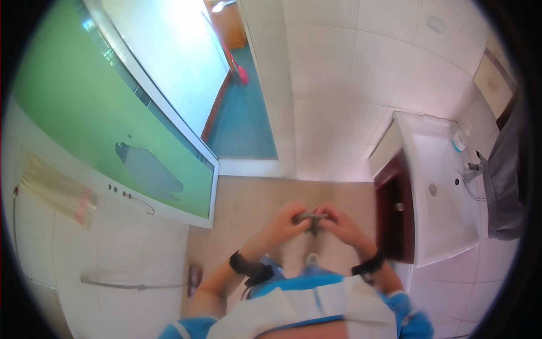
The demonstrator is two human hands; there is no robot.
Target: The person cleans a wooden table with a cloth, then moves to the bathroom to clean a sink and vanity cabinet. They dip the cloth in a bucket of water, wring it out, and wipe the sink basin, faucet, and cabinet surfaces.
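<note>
In front of my body, my left hand [286, 221] and my right hand [337, 222] are close together. Between them they pinch a small grey cloth-like piece [311, 218], bunched at the top with an end hanging down. Its exact kind is too blurred to make out. The fingers of both hands are closed on it, left on one side and right on the other. Dark bands circle both wrists. Below the piece is the tan floor [248, 198], and a shoe [312, 259] shows under my hands.
To the right stands a white washbasin [423, 226] with a tap [473, 168] over a dark red cabinet [394, 209]. Grey cloth [503, 169] hangs beside it. A green door [68, 96] stands ajar at left, a red broom [243, 75] beyond. A thin rod [138, 287] lies lower left.
</note>
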